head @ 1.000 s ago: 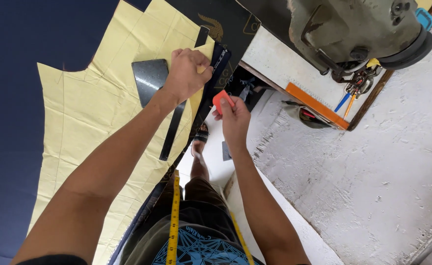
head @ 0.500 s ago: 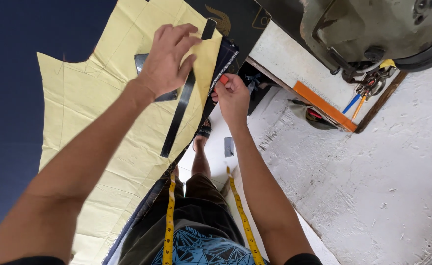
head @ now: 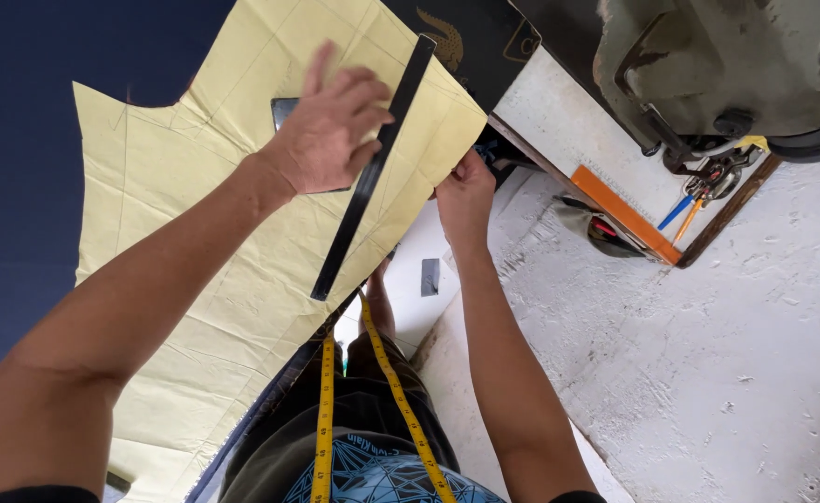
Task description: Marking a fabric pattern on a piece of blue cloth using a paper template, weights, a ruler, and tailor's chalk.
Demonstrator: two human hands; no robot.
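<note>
Yellow pattern paper (head: 224, 270), cut to a stepped outline and faintly ruled with lines, lies flat on dark navy cloth (head: 19, 186) that covers the tabletop. As a judgement, the laying-out looks largely done: the paper sits smooth and spread, with a small dark slab (head: 284, 110) resting on it as a weight, while nothing shows any cutting of the cloth beneath. The left hand (head: 328, 130) hovers or presses over the paper with fingers spread wide, holding nothing, half covering the slab and touching the long black ruler (head: 373, 168) that lies aslant across the sheet. Just right of the ruler, the right hand (head: 466, 191) pinches the paper's edge at the rim of the tabletop, fingers closed on it. A yellow measuring tape (head: 387, 373) hangs round the person's neck. Further right stands a white bench with an orange ruler (head: 626, 212) along its edge and a grey sewing machine (head: 736, 65) above. Below the bench a small dark pouch or tray (head: 606, 233) seems to hold tools, and blue and orange pens (head: 678, 212) hang near the machine; what else lies inside I cannot tell.
</note>
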